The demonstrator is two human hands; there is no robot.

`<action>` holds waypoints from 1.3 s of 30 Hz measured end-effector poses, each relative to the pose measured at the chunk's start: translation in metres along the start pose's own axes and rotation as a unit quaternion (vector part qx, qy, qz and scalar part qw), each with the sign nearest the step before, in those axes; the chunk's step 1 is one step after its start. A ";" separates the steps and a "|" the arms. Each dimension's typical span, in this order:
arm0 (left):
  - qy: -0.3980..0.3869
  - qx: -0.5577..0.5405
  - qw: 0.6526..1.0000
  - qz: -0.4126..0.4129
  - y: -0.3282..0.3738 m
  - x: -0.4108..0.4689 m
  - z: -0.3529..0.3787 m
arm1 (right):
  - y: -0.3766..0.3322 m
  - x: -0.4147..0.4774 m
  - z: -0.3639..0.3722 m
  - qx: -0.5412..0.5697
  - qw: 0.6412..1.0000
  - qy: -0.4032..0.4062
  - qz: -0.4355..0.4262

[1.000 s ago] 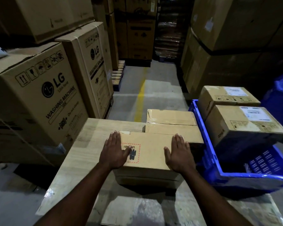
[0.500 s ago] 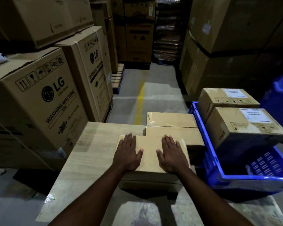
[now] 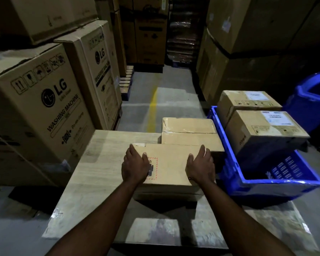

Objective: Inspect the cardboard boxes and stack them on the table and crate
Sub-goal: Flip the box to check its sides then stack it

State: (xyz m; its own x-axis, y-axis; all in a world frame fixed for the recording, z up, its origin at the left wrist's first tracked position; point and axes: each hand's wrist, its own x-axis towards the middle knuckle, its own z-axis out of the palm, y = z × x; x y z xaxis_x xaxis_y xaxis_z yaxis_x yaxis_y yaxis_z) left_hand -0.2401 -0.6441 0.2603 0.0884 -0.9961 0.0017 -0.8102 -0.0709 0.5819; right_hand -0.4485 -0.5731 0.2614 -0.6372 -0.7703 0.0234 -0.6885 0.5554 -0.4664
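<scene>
Table (image 3: 102, 163): near box (image 3: 171, 169) lies flat, left hand (image 3: 136, 168) and right hand (image 3: 199, 168) pressed against its side edges, fingers straight, thumbs on top. Second box (image 3: 189, 132) touches its far edge. Blue crate (image 3: 277, 183) just right holds two labelled boxes (image 3: 266, 130); washing-machine cartons (image 3: 41, 108) crowd the left.

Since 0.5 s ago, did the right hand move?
Yes. The right hand shifted rightward, from the middle of the near box to its right edge, toward the blue crate.

Left hand (image 3: 135, 167), right hand (image 3: 199, 168) flank box (image 3: 171, 169) on table (image 3: 103, 157); fingers (image 3: 132, 151) seemingly straight.
</scene>
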 end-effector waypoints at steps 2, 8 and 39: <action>0.020 -0.026 0.999 -0.029 -0.002 -0.003 -0.002 | 0.000 -0.007 -0.001 0.012 1.000 0.008 0.004; 0.014 -0.113 0.976 -0.185 -0.013 -0.003 -0.017 | 0.007 0.005 -0.028 0.239 0.950 -0.029 0.198; -0.141 0.061 0.987 0.054 -0.086 -0.147 0.010 | 0.118 -0.107 0.012 0.043 0.991 -0.120 -0.051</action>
State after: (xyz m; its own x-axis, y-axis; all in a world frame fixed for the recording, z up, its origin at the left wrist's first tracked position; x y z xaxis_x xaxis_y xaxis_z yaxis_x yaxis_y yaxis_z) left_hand -0.1889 -0.4919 0.2022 -0.1534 -0.9718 -0.1790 -0.8716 0.0477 0.4879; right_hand -0.4569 -0.4290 0.1931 -0.4583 -0.8790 -0.1317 -0.7060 0.4500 -0.5468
